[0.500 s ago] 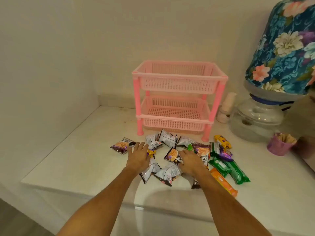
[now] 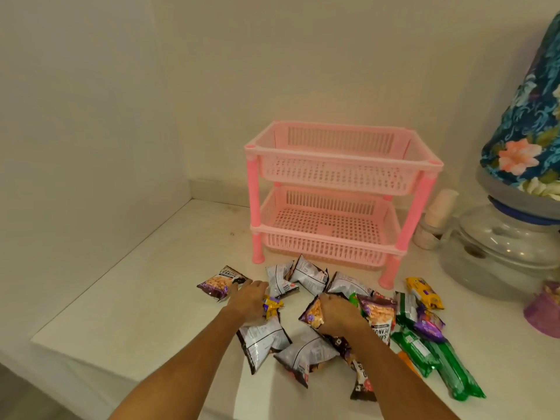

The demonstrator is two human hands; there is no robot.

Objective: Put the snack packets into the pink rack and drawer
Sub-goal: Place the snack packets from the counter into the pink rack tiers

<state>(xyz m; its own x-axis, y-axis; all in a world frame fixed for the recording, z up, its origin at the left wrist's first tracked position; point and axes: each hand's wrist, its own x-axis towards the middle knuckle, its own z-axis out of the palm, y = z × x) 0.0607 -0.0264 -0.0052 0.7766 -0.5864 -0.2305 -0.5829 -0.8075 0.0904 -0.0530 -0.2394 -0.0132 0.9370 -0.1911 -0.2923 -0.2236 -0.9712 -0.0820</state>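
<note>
Two bare hands work among the snack packets scattered on the white counter [image 2: 127,298] in front of the pink rack [image 2: 342,204], a two-tier stand of slotted baskets whose upper and lower tiers both hold nothing. The left hand [image 2: 247,301], in front of the rack's left front leg, lies palm down with its fingers curled around a small yellow-and-purple packet [image 2: 272,306], its fingertips touching the peanut packet [image 2: 222,283] lying face up to the left. The right hand [image 2: 338,313], in front of the rack's middle, is clamped on the edge of an orange-faced peanut packet [image 2: 313,313], tilting it up off the counter. Silver-backed packets [image 2: 309,275] lie just in front of the rack's lower tier; two more [image 2: 263,338] rest nearer the viewer, between the forearms. Green biscuit packs [image 2: 436,353], a purple wrapper [image 2: 430,324] and a yellow pack [image 2: 424,292] lie in front of the rack's right leg and rightward. Beside the rack on the right stand a small pale bottle [image 2: 436,216] and a glass water dispenser base [image 2: 497,250] carrying a bottle under a floral cover [image 2: 524,128].
</note>
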